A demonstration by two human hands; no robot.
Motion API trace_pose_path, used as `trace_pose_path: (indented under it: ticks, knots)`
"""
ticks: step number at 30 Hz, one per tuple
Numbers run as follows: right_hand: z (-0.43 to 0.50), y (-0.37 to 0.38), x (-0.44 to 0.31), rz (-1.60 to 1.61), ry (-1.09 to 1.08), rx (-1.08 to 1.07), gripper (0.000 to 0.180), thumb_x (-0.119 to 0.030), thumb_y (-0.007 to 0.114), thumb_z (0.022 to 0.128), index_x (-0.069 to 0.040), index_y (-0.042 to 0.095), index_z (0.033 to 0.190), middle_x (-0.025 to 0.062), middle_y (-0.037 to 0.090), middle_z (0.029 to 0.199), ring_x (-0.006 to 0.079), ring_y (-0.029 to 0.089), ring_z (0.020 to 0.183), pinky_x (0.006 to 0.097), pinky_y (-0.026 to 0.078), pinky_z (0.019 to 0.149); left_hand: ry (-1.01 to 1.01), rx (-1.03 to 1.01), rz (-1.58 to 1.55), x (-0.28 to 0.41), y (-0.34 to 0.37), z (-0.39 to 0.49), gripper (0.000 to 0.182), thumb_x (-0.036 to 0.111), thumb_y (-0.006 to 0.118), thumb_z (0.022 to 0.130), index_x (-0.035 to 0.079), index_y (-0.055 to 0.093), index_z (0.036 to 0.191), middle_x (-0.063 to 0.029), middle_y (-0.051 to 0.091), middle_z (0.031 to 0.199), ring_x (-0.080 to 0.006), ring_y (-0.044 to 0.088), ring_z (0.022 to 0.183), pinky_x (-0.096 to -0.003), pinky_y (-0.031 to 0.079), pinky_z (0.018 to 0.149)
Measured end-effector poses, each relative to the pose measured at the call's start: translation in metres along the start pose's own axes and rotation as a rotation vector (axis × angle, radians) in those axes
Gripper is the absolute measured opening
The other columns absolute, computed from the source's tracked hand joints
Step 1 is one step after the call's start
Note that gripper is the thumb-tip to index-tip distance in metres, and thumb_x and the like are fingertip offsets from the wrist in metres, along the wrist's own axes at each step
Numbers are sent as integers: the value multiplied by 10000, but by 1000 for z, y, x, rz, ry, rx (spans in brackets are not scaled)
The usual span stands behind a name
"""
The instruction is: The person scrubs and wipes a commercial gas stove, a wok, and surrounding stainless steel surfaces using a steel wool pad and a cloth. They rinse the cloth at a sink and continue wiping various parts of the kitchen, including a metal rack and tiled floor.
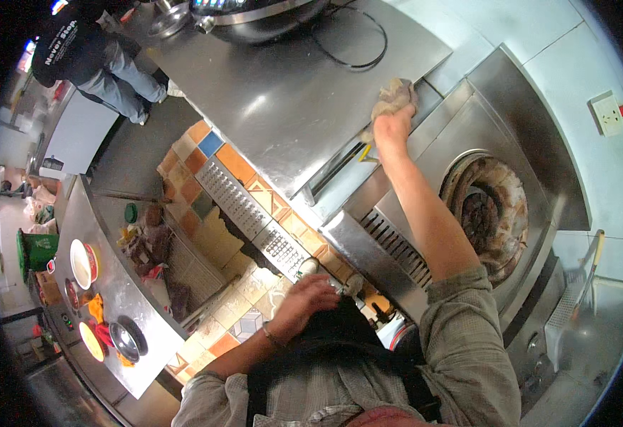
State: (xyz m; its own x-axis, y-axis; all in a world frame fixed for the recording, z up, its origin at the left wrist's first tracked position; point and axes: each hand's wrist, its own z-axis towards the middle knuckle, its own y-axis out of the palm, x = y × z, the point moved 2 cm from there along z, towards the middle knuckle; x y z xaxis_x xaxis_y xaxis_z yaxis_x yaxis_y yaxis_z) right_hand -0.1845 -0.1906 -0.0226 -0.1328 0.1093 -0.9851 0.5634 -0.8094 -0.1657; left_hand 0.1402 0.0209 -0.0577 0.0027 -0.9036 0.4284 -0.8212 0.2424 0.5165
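My right hand point(394, 131) is stretched forward, gripping a crumpled beige cloth point(395, 99). That cloth rests at the right edge of the stainless steel table point(269, 107), beside the gap next to the stove. Nearer my body, my left hand point(311, 299) hangs in front of my black apron point(338, 331), palm hidden. Its fingers look loosely bent and a little blurred, with nothing visible in them. Under my right forearm lies the steel stove top point(423, 144), with a round, crusted wok burner point(482, 213) and a slotted grate point(397, 240).
A large wok-like appliance point(258, 21) with a black cable point(381, 53) sits on the table's far side. At left, a steel counter point(151, 341) bears bowls point(124, 341). A person point(98, 58) stands far left. A perforated drain cover point(237, 197) crosses the tiled floor.
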Motion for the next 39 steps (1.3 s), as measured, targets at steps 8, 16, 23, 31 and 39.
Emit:
trace_pose_path:
  ticks: [8,16,23,31,39]
  knots:
    - [-216,16,-37,473,563,-525,314,-40,621,949,-39,532,1250,34,598,1138,152,578,1078,383,529,927,133,124,-55,39,-73,-3,347,133,522,1008,-54,523,1300,-196,684,1073,-287,702,937,-405,587,845]
    - [-28,18,-66,-341,-563,-302,416,-121,610,882,-35,544,1284,190,526,1399,322,562,1246,426,465,1015,83,213,-149,36,-125,-36,437,196,513,1020,-92,472,1346,-203,662,1070,-304,684,912,-417,572,844]
    - [-147,127,-42,-470,-930,-887,345,-293,689,806,-102,634,1088,102,576,1171,283,566,1167,433,498,967,84,199,-212,32,-137,-27,429,252,534,1008,-44,501,1317,-206,651,1116,-334,660,983,-471,545,911]
    - [3,113,-77,-814,-870,-223,356,-216,687,778,-78,668,1106,103,544,1347,345,507,1144,495,444,953,63,309,-254,16,-190,-54,362,279,530,1003,5,547,1238,-189,652,1050,-339,649,933,-439,544,853]
    - [-151,75,-42,-341,-1078,-999,356,-384,810,641,-88,654,762,89,606,990,309,604,960,441,528,749,45,141,-157,35,-159,-22,356,209,537,1005,-37,543,1261,-174,664,1020,-310,667,959,-418,553,885]
